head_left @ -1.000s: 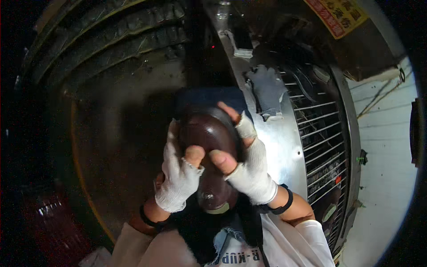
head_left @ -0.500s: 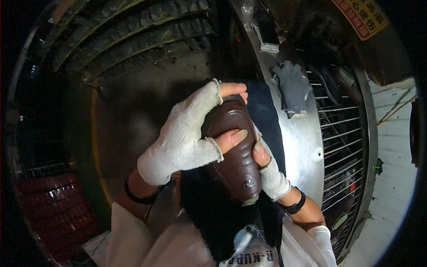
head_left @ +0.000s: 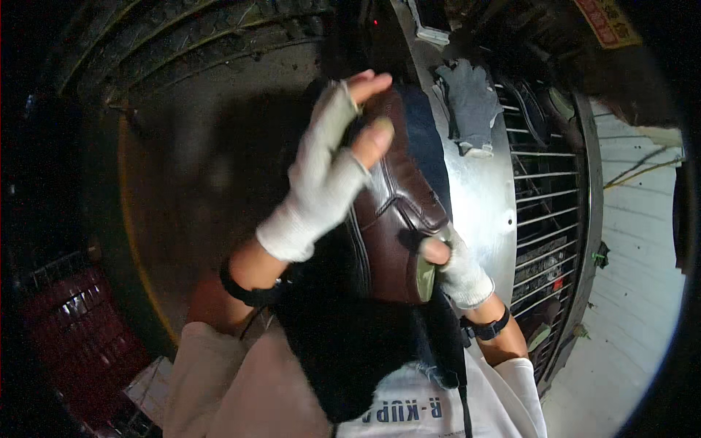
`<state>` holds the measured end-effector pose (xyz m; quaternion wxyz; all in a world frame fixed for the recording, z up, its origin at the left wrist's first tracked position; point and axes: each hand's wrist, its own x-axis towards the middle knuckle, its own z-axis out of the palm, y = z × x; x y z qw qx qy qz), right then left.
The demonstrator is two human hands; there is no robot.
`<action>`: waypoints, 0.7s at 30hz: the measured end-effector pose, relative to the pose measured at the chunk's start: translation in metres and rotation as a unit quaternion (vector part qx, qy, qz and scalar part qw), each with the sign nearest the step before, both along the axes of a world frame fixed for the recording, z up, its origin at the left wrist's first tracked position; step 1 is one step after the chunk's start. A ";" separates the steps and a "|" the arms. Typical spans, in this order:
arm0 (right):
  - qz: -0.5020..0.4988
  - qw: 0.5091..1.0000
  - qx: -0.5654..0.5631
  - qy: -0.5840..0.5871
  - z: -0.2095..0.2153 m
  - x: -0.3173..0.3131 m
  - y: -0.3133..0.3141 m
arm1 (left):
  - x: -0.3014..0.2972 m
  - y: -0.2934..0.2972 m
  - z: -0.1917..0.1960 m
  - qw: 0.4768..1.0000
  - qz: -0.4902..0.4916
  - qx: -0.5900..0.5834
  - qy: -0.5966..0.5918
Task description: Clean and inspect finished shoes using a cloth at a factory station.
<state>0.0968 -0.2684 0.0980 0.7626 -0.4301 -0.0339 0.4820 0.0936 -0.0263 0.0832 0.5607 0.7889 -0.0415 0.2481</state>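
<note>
A dark brown leather shoe upper stands in front of my body, with seams and stitching showing along it. At its near end a pale green piece, which looks like a shoe last, shows inside the leather. My right hand, in a white fingerless glove, grips this near end on the right side; its thumb shows and its other fingers are hidden. Along the shoe's left side, my left hand wears the same kind of glove. Its thumb and fingers are stretched apart, slightly blurred; whether they touch the leather I cannot tell.
To the right runs a metal ledge with a ragged grey cloth on it. Beyond it a barred rack holds dark shoes. Racks of shoes stand at the far left, and a stack of dark red things at the near left.
The shoe has been turned, so its seamed part and the pale green piece face up instead of the rounded, emblem-marked surface. My left hand has loosened from its grip with fingers spread.
</note>
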 end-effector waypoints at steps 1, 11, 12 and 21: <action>-0.002 0.996 -0.091 -0.019 0.001 -0.004 0.001 | -0.010 -0.011 -0.006 0.998 0.026 0.050 -0.001; -0.134 0.972 -0.160 -0.110 -0.016 0.032 0.026 | 0.028 -0.005 -0.005 0.997 0.037 -0.058 0.028; -0.163 0.971 -0.145 -0.097 -0.018 0.037 0.024 | 0.022 -0.008 0.005 0.961 -0.047 -0.260 0.084; -0.283 0.959 -0.029 0.015 -0.023 0.046 0.038 | -0.029 -0.034 -0.049 0.970 -0.004 -0.113 0.216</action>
